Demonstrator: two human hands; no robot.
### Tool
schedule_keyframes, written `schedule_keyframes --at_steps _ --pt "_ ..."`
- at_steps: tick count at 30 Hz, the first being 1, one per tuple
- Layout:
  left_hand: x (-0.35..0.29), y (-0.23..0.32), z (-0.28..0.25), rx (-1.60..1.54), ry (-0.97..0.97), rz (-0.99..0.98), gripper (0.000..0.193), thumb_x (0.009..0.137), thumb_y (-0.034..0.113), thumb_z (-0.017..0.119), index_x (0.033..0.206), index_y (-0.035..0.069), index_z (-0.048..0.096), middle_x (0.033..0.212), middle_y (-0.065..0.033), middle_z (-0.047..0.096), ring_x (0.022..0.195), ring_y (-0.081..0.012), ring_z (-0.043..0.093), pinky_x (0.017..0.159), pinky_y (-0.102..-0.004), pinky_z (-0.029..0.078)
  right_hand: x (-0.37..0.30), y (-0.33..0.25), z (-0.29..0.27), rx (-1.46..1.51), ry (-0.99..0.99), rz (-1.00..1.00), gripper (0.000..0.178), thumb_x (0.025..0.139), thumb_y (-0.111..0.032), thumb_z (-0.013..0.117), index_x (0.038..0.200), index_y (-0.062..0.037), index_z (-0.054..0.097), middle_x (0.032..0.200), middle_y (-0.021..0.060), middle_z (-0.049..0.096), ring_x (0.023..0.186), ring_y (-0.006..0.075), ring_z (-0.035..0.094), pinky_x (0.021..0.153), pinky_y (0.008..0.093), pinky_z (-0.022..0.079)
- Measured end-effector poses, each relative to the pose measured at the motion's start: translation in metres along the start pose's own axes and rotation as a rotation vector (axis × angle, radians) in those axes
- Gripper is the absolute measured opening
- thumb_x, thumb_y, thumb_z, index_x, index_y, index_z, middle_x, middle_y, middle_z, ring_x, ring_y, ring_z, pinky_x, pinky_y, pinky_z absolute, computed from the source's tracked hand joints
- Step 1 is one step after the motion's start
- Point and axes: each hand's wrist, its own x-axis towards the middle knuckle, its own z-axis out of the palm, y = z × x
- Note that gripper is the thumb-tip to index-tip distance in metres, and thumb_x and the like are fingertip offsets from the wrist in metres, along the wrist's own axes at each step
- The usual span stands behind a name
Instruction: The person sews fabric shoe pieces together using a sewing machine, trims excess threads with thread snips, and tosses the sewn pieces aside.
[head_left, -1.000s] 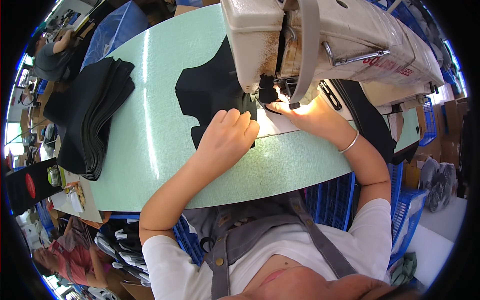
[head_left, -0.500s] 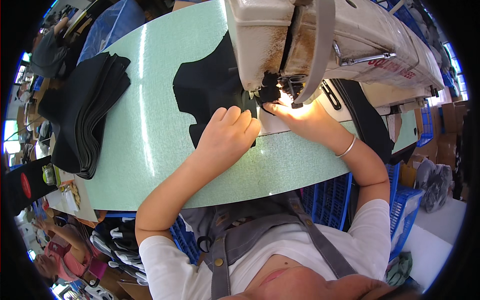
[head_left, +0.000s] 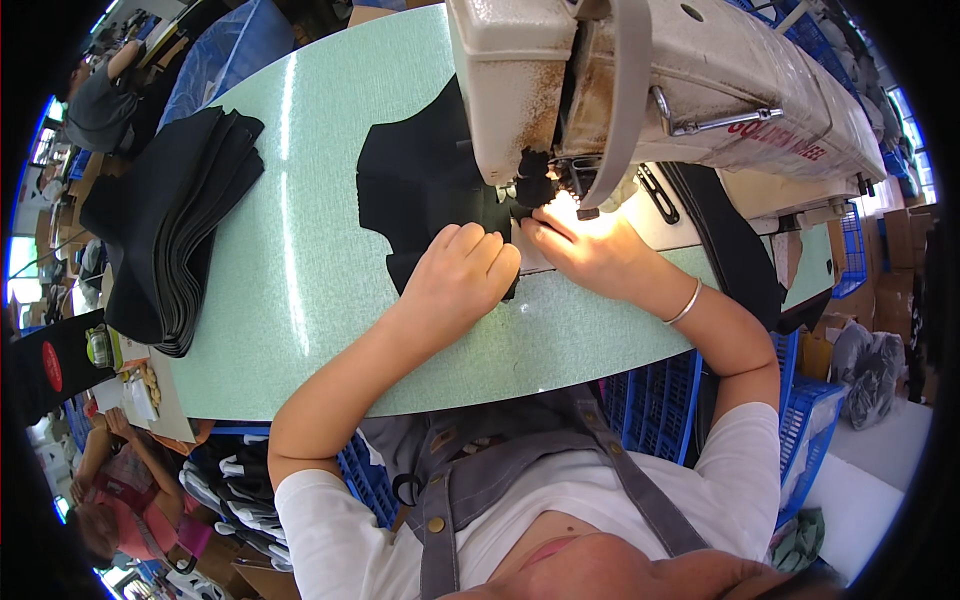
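Note:
A flat black fabric piece (head_left: 412, 180) with a shaped outline lies on the green tabletop, its right part under the head of a sewing machine (head_left: 520, 90). Curled over its near edge is my left hand (head_left: 462, 270), closed on the fabric, fingertips tucked out of sight. My right hand (head_left: 592, 255) is closed beside the lit needle area, thumb and forefinger at the fabric's right edge; the machine partly covers it and the lamp glare washes out its back. Just behind my fingers, the needle and foot sit among dark parts (head_left: 535, 180).
A thick stack of black cut pieces (head_left: 175, 220) lies on the table's left. More long black pieces (head_left: 722, 235) hang over the right side beyond the machine bed. Blue crates (head_left: 655, 400) stand below the table edge. A person (head_left: 130, 480) sits at the lower left.
The fabric has shifted slightly to the right and toward me. My right hand has drawn a little left and nearer, its fingers more curled. My left hand has barely moved.

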Motion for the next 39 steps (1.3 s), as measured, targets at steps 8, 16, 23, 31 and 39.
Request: schedule_keyframes --at_steps 8,16,23,31,39 --pt "-0.001 0.004 0.002 -0.118 0.006 -0.073 0.019 0.072 -0.004 0.063 0.089 0.003 0.058 0.081 -0.0070 0.055 0.073 -0.0227 0.053 0.065 -0.0330 0.043 -0.005 0.000 0.012 0.003 0.013 0.060 0.025 0.075 -0.008 0.062 0.100 -0.0036 0.063 0.089 0.0041 0.062 0.068 0.0163 0.063 0.052 0.0286 0.051" --pt "-0.002 0.007 0.005 -0.220 -0.007 -0.109 0.031 0.060 -0.004 0.062 0.090 0.002 0.059 0.085 -0.0082 0.056 0.077 -0.0257 0.054 0.071 -0.0354 0.045 -0.002 -0.004 0.022 0.047 0.095 0.078 0.027 0.074 -0.007 0.061 0.100 -0.0029 0.063 0.083 0.0048 0.061 0.072 0.0196 0.063 0.054 0.0301 0.051" --pt "-0.002 0.006 -0.001 -0.210 0.002 -0.107 0.034 0.060 -0.005 0.061 0.093 0.001 0.060 0.090 -0.0101 0.059 0.088 -0.0268 0.058 0.080 -0.0383 0.046 -0.001 -0.001 0.015 0.099 0.128 0.049 0.025 0.074 -0.006 0.064 0.099 -0.0033 0.065 0.087 0.0050 0.063 0.071 0.0181 0.063 0.057 0.0298 0.051" --pt "0.001 0.008 -0.028 0.255 0.021 -0.149 0.017 0.063 0.008 0.061 0.078 0.004 0.055 0.082 -0.0089 0.049 0.088 -0.0247 0.052 0.075 -0.0353 0.041 -0.026 0.067 -0.013 -0.222 0.089 -0.022 0.007 0.080 -0.006 0.062 0.074 -0.0030 0.058 0.063 0.0050 0.044 0.054 0.0200 0.038 0.057 0.0343 0.039" --pt "-0.004 -0.008 -0.018 0.145 -0.060 -0.051 0.011 0.070 0.008 0.057 0.080 0.008 0.052 0.075 -0.0035 0.043 0.068 -0.0183 0.047 0.061 -0.0313 0.040 -0.007 0.103 0.017 0.247 -0.216 0.080 0.025 0.079 -0.013 0.064 0.104 -0.0113 0.064 0.097 0.0099 0.068 0.080 0.0255 0.067 0.073 0.0369 0.053"
